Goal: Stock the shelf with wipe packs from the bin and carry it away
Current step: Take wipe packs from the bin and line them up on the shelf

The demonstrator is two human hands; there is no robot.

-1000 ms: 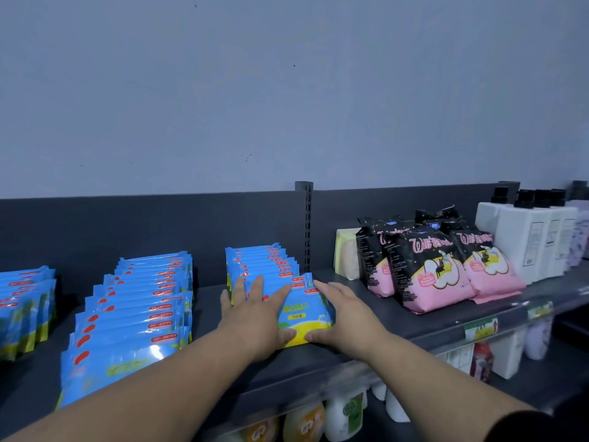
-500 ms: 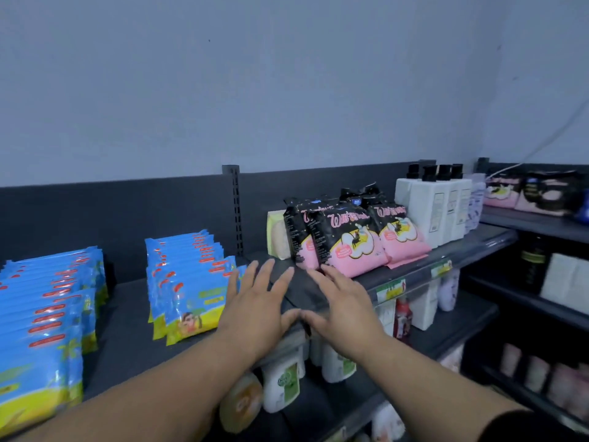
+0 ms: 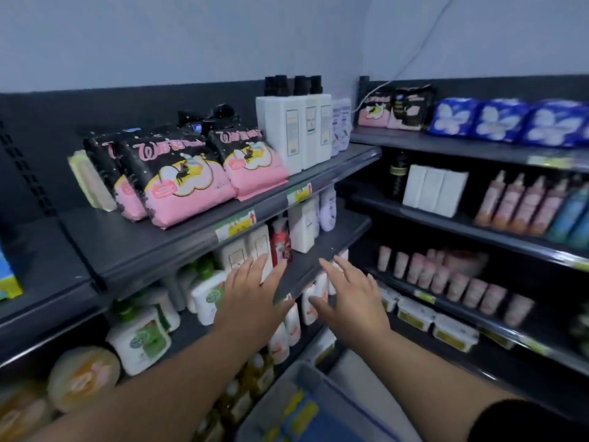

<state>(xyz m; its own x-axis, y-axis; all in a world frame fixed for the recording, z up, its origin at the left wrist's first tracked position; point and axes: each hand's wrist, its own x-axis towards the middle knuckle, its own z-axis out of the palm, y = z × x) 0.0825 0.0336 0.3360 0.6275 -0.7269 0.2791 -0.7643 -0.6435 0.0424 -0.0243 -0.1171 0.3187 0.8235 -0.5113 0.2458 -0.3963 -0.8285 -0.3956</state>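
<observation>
My left hand (image 3: 251,298) and my right hand (image 3: 353,298) hang in the air in front of the shelving, fingers spread and holding nothing. Below them, at the bottom of the view, stands a grey bin (image 3: 306,384) with blue and yellow wipe packs (image 3: 299,413) inside. The top shelf (image 3: 134,250) runs across the left; only a corner of a stocked blue wipe pack (image 3: 8,279) shows at its far left edge.
Pink and black pad packs (image 3: 178,183) and white pump bottles (image 3: 293,129) sit on the top shelf. Lower shelves hold refill pouches and bottles. A second shelving unit (image 3: 478,218) on the right carries blue packs, spray bottles and small tubs.
Both hands have let go of the blue wipe packs on the shelf and pulled back. The view has swung right and down, bringing the bin and the right-hand shelving into sight.
</observation>
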